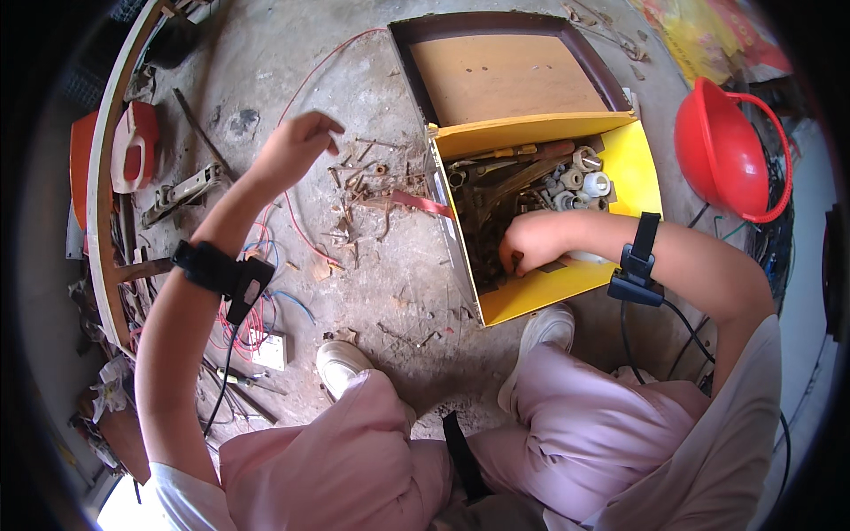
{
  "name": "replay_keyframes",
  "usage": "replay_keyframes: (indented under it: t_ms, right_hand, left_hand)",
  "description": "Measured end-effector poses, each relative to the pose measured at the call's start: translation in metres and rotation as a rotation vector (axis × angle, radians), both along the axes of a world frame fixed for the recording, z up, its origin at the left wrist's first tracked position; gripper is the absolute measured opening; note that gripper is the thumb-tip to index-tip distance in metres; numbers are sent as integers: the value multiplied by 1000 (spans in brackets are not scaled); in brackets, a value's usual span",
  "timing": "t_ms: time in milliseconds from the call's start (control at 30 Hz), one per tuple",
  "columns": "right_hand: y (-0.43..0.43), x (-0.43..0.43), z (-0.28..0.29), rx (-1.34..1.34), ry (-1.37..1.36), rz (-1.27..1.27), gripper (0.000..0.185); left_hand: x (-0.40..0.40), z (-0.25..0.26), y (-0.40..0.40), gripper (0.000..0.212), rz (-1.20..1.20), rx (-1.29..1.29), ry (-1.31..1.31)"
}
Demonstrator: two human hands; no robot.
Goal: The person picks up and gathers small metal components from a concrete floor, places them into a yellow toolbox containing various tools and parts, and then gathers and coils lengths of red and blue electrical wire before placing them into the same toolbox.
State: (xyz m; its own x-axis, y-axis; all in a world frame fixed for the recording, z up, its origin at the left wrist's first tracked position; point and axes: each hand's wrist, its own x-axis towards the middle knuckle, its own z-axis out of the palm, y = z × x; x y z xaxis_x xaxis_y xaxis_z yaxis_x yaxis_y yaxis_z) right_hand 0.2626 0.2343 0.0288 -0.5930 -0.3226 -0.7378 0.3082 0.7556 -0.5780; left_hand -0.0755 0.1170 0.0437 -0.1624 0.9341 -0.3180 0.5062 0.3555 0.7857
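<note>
My right hand (535,240) reaches down into an open yellow-lined box (637,166). Its curled fingertips are among dark small hardware near the box's left side, and whether they grip a piece is hidden. White and grey plastic fittings (596,184) lie beyond that hand. A screwdriver with a yellow handle (514,151) rests along the far inner wall. My left hand (307,136) hovers over the concrete floor (372,279), fingers bent and apart, with nothing visible in it. To its lower right spreads a loose heap of rusty screws and metal bits (358,186).
The box's dark-edged lid (498,79) is folded back. A red plastic basin or helmet-like bowl (727,152) stands at right. Leftward are a red jug (135,146), a wooden frame (103,199), tangled wires (249,325) and a white socket box (270,350). A red strap (424,202) crosses the box's left edge.
</note>
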Motion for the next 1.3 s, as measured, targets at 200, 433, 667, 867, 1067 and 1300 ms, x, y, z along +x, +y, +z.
replay_keyframes:
  t_ms: [200, 433, 667, 867, 1067, 1300]
  right_hand:
    - [-21, 3, -2, 67, 47, 48, 33]
    - [1, -27, 9, 52, -55, 41, 35]
    - [-21, -18, 4, 31, -91, 151, 38]
    - [-26, -6, -8, 55, 40, 169, 36]
    - [-33, -14, -11, 61, -26, 181, 27]
    - [-36, -8, -11, 149, 32, 258, 31]
  left_hand:
    - [-14, -46, -52, 25, 197, -105, -115]
    - [-8, -78, -76, 23, 258, -180, -168]
    - [3, -80, -74, 24, 231, -200, -192]
    - [5, -85, -72, 26, 206, -208, -203]
    - [8, -88, -77, 25, 212, -222, -202]
    - [11, -89, -84, 25, 175, -231, -137]
